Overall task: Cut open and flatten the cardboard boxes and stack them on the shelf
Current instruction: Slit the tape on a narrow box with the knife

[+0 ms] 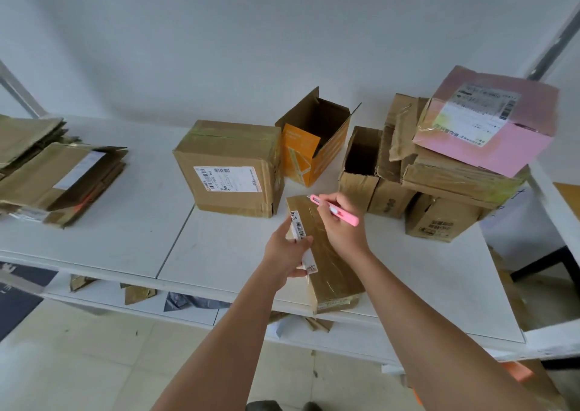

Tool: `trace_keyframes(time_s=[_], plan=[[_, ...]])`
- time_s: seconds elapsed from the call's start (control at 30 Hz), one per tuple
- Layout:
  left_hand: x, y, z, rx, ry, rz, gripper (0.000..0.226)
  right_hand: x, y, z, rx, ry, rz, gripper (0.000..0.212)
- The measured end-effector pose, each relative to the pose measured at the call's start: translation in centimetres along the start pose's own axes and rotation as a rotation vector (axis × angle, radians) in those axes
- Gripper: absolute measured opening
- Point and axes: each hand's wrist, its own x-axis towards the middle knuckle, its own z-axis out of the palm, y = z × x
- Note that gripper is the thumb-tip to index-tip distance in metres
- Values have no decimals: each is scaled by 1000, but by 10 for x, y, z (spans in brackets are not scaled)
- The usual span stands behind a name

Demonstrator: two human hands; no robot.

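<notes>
Head camera looked down over a white shelf (131, 238) with both bare forearms reaching forward from the bottom of the frame. A long, narrow taped box (326, 253) lay flat on the shelf near its front edge, its near end just over the lip. The left hand (287, 253) gripped the box's left side, thumb on top near the white barcode label (298, 225) and fingers curled along the edge. The right hand (342, 222) was closed around a pink utility knife (334, 209), held like a pen, wrist bent down, with the knife's tip pointing left over the far end of the box; whether the tip touched the tape could not be told.

Behind the narrow box stood a sealed brown box (232, 169) with a shipping label on its front. Just to its right sat an open orange box (314, 147), flaps up and tilted. Further right, an open brown box (361, 166) stood against a pile of crumpled brown boxes (445, 191), and a pink box (489, 122) rested tilted on top of that pile. At the far left of the shelf lay a stack of flattened cardboard (59, 175), well apart from the hands. Scraps of cardboard showed on the lower shelf (103, 291) beneath.
</notes>
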Motion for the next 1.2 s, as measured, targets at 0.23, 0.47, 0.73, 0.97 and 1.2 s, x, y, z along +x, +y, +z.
trace_keyframes(time_s=[0.23,0.47,0.73,0.97,1.2], plan=[[-2,1,0,-3,-1,2,73,1,3,2,-96,-12,-62,10],[-5,3,-2,-23,-19,-29,69,4,6,6,-174,-41,-152,13],[-5,-2,3,-5,46,-3,65,2,3,2,-182,-69,-78,9],[-8,-2,5,20,81,9,65,-5,-3,-8,-225,-123,-68,10],[-7,-2,6,22,102,14,65,-33,-10,-29,-201,-202,8,2]])
